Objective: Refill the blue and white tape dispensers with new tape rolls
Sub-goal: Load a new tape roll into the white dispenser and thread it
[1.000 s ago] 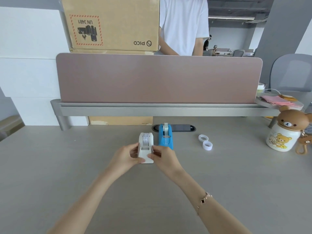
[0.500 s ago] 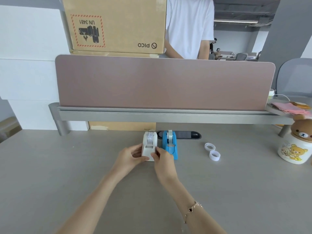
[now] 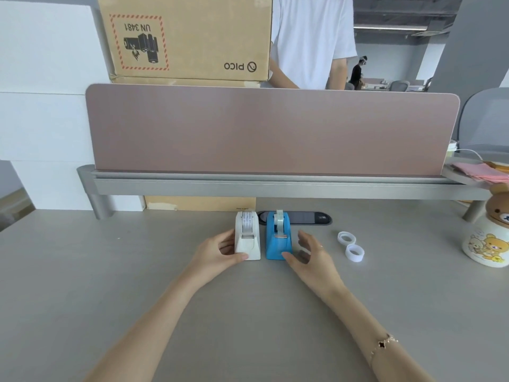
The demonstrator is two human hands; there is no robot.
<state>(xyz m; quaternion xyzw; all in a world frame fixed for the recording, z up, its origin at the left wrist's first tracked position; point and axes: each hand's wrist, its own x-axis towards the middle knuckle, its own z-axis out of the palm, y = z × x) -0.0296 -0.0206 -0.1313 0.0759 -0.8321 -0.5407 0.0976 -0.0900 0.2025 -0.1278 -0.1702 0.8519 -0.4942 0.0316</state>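
A white tape dispenser (image 3: 247, 238) and a blue tape dispenser (image 3: 278, 237) stand side by side on the grey desk (image 3: 137, 271), each with a roll of tape in it. My left hand (image 3: 217, 252) rests against the left side of the white dispenser, thumb at its front corner. Just right of the blue dispenser, my right hand (image 3: 309, 255) is spread, its thumb touching the front right corner and the fingers apart. Two white ring-shaped cores (image 3: 350, 246) lie on the desk further right.
A pink divider panel (image 3: 270, 130) on a grey rail closes the desk's far side, with a cardboard box (image 3: 187, 37) and a person in a white shirt behind it. A bear-shaped jar (image 3: 490, 238) stands at the right edge. A dark cable slot (image 3: 308, 217) lies behind the dispensers.
The white dispenser has been pushed back level with the blue one. My right hand has let go of it and moved to the right of the blue dispenser.
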